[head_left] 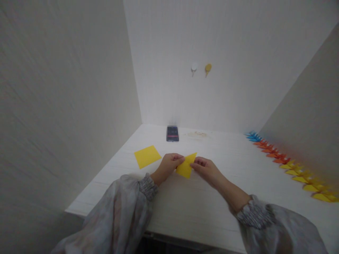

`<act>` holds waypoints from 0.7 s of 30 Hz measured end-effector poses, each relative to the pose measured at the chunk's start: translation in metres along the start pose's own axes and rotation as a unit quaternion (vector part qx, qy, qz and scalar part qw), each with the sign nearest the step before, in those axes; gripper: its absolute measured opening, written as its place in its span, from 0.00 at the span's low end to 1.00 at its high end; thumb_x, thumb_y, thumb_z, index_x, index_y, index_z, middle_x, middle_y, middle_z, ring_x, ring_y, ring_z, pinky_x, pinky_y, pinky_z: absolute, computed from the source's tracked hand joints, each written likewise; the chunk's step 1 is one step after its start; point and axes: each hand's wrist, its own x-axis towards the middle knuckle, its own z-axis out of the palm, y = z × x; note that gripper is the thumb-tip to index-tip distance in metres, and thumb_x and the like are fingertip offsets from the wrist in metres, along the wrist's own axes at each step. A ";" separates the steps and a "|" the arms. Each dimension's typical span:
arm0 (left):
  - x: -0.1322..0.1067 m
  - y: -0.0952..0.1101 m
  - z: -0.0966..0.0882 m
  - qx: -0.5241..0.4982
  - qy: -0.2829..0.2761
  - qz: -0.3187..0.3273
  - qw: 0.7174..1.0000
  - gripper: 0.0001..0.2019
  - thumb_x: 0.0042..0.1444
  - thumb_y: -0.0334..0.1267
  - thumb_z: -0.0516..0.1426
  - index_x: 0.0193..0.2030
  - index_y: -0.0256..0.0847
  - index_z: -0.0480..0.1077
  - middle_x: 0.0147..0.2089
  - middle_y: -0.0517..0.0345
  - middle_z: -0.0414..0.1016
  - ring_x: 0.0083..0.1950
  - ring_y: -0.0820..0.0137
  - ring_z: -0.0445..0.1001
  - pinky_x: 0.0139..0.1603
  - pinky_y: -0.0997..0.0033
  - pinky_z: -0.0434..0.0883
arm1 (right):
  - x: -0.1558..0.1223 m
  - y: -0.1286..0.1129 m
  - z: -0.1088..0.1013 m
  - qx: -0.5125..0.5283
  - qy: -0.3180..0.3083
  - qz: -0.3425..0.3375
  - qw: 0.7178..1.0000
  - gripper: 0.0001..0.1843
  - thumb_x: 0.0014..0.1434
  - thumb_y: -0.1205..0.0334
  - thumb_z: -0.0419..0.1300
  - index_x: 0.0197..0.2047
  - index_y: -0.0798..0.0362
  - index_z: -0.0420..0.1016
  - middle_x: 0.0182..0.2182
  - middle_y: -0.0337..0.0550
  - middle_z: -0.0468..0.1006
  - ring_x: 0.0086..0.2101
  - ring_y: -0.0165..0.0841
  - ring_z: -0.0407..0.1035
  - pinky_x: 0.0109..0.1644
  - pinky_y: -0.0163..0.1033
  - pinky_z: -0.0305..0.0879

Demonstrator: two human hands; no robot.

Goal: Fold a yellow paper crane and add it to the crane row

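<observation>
A folded piece of yellow origami paper (186,169) is held up between both hands, just above the white table (196,208). My left hand (171,165) pinches its left side, thumb on top. At the right edge, my right hand (205,167) grips the same paper between thumb and fingertips, the other fingers curled. One corner of the paper points up and to the right. Left of my left hand, a flat yellow sheet of paper (147,156) lies on the table.
A dark, blurred-out object (172,134) stands by the back wall. Along the right wall runs a row of folded paper figures: blue (253,136), orange (272,151) and yellow (304,178). A white hook (194,67) and a yellow hook (208,67) are on the back wall.
</observation>
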 end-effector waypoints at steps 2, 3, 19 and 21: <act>0.000 -0.001 0.001 -0.018 -0.005 0.004 1.000 0.13 0.44 0.43 0.57 0.30 0.32 0.71 0.25 0.58 0.71 0.24 0.77 0.66 0.26 0.77 0.62 | 0.000 0.004 0.006 -0.025 0.004 -0.005 1.000 0.11 0.44 0.55 0.60 0.25 0.55 0.71 0.22 0.37 0.71 0.23 0.27 0.62 0.27 0.33 0.58; 0.001 -0.002 0.001 -0.029 -0.012 0.001 0.999 0.14 0.44 0.43 0.57 0.31 0.33 0.70 0.25 0.57 0.72 0.25 0.76 0.67 0.27 0.76 0.63 | 0.001 0.006 0.007 -0.031 0.012 -0.008 0.999 0.11 0.45 0.54 0.59 0.25 0.55 0.71 0.21 0.38 0.71 0.23 0.27 0.63 0.28 0.34 0.58; -0.001 -0.004 0.003 -0.066 -0.067 -0.004 0.996 0.12 0.40 0.42 0.60 0.29 0.34 0.69 0.28 0.58 0.72 0.29 0.76 0.68 0.33 0.75 0.65 | -0.003 0.003 0.005 0.012 0.006 -0.011 1.000 0.08 0.49 0.58 0.57 0.27 0.54 0.70 0.24 0.40 0.72 0.25 0.29 0.65 0.30 0.35 0.61; 0.000 -0.003 0.003 -0.089 -0.052 0.025 0.994 0.12 0.43 0.42 0.59 0.30 0.34 0.69 0.29 0.58 0.72 0.31 0.76 0.68 0.35 0.75 0.63 | -0.006 -0.002 0.008 0.012 0.003 -0.047 0.999 0.10 0.50 0.57 0.56 0.34 0.53 0.70 0.30 0.41 0.73 0.31 0.31 0.67 0.36 0.36 0.62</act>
